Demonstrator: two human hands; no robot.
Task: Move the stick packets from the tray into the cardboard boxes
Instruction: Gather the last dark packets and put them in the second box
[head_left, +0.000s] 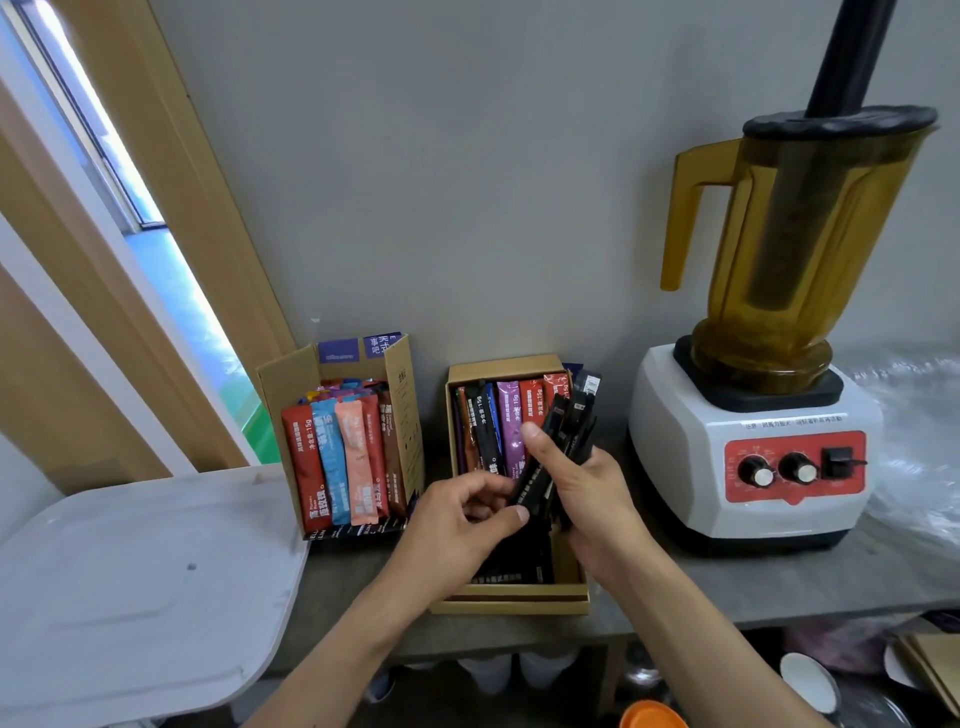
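My right hand (587, 499) grips a bunch of black stick packets (563, 441) above the right cardboard box (511, 597), thumb across their front. My left hand (467, 525) pinches the lower end of that bunch between thumb and fingers. The right box holds several upright packets, black, purple and orange (506, 423), along its far side and dark packets lying at its near end. The left cardboard box (402, 395) is packed with red, blue and salmon packets (337, 457). The white tray (130, 582) at the left looks bare.
A white blender base with red control panel (763, 457) and amber jug (795, 244) stands close to the right of the boxes. Crinkled clear plastic (919, 441) lies at far right. Both boxes sit against the grey wall on a grey shelf (727, 587); cups and an orange lid show below.
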